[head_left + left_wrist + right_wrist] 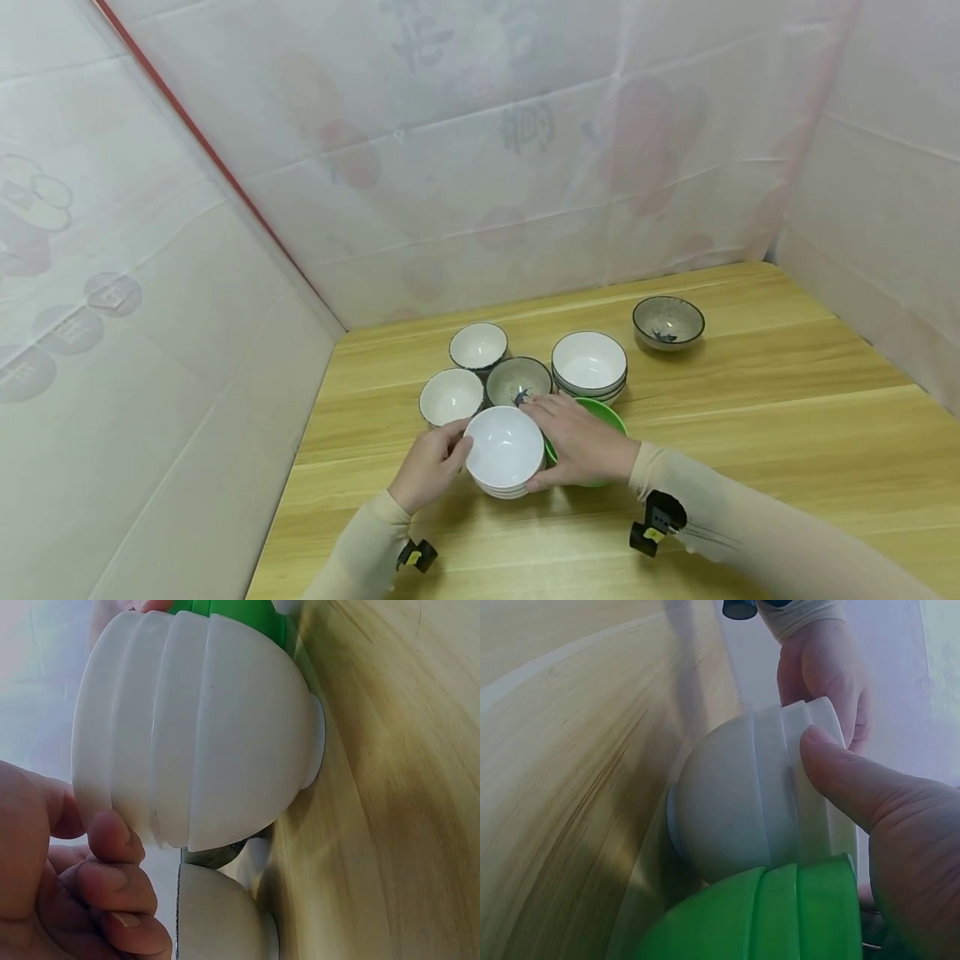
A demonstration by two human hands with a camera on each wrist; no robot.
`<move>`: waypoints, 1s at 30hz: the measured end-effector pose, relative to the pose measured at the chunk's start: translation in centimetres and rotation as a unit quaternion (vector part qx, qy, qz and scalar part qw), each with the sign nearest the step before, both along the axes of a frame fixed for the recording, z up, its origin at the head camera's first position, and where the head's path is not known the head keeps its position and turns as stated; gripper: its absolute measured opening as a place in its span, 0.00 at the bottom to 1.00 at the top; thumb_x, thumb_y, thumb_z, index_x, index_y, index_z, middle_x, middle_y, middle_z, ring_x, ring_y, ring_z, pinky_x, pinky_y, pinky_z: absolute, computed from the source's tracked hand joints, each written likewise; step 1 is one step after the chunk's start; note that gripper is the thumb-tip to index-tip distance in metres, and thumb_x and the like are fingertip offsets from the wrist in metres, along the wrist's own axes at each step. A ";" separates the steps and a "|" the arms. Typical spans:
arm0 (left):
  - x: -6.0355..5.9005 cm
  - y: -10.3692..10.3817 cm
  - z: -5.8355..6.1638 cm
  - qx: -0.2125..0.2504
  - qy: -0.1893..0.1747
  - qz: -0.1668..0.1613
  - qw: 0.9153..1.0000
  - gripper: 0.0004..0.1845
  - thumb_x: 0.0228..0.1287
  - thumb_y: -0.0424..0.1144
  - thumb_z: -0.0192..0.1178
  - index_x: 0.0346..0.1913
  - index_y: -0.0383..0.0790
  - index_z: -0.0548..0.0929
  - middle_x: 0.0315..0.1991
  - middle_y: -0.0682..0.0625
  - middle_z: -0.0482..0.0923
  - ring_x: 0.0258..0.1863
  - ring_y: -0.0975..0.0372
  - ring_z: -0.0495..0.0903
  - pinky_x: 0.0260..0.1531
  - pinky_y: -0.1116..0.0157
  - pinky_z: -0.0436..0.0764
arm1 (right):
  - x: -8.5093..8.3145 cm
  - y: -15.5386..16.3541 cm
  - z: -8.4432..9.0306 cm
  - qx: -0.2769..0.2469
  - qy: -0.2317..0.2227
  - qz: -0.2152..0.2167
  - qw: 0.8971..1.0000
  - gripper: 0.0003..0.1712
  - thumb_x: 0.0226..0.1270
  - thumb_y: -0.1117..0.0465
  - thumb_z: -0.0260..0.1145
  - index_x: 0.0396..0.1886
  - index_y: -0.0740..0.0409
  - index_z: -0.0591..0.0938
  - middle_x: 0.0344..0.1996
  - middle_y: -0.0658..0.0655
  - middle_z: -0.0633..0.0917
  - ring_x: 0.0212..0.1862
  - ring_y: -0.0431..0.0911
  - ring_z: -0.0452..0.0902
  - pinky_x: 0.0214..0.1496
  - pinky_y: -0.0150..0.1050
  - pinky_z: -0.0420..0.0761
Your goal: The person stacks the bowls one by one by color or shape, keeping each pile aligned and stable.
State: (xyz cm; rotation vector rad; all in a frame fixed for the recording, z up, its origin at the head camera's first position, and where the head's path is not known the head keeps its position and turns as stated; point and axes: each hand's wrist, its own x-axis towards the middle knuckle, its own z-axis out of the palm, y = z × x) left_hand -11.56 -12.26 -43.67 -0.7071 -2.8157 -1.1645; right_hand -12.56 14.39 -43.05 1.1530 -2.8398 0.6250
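Observation:
A stack of several white bowls (505,450) stands close in front of me, its bottom foot down at the wooden table in the left wrist view. My left hand (431,465) holds the stack at its left, thumb and curled fingertips at the upper rims. From the right, my right hand (581,442) grips the same stack, its thumb (840,769) on the near side of the upper rims and its fingers reaching over the far side. Stacked green bowls (742,922) sit right beside the white ones, partly hidden under my right hand in the head view.
Behind the stack are two cream dark-rimmed bowls (452,397) (478,346), a grey patterned bowl (519,379) and a stack of white black-rimmed bowls (589,362). Another grey bowl (668,322) stands apart at the back right. Sheeted walls (480,167) enclose the wooden table (780,417).

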 end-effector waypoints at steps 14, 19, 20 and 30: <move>0.0 0.1 -0.2 0.012 -0.015 -0.001 1.000 0.15 0.72 0.37 0.53 0.56 0.35 0.79 0.20 0.59 0.71 0.19 0.70 0.68 0.17 0.72 0.70 | -0.1 0.1 -0.1 -0.012 0.007 0.004 1.000 0.64 0.43 0.24 0.67 0.68 0.66 0.65 0.63 0.64 0.71 0.67 0.58 0.62 0.68 0.61 0.55; 0.1 0.1 -0.3 0.019 -0.022 0.002 1.000 0.16 0.72 0.36 0.53 0.57 0.34 0.79 0.20 0.59 0.70 0.18 0.70 0.67 0.16 0.72 0.69 | 0.0 0.1 -0.1 -0.012 -0.003 0.002 1.000 0.63 0.44 0.24 0.67 0.69 0.66 0.64 0.63 0.63 0.71 0.67 0.57 0.62 0.69 0.62 0.54; 0.1 0.1 -0.3 0.021 -0.026 0.004 0.999 0.16 0.72 0.36 0.53 0.57 0.34 0.79 0.19 0.59 0.70 0.18 0.70 0.67 0.16 0.72 0.69 | 0.0 0.1 -0.1 -0.012 -0.004 0.002 1.000 0.63 0.44 0.25 0.67 0.69 0.65 0.64 0.63 0.63 0.71 0.67 0.57 0.62 0.69 0.62 0.54; 0.1 -0.2 -0.5 0.064 -0.075 0.013 0.995 0.18 0.73 0.40 0.52 0.58 0.33 0.77 0.24 0.54 0.77 0.22 0.66 0.74 0.20 0.69 0.75 | 0.0 0.1 -0.3 -0.002 -0.005 -0.003 1.000 0.65 0.44 0.24 0.66 0.71 0.64 0.61 0.64 0.61 0.71 0.67 0.54 0.62 0.70 0.59 0.52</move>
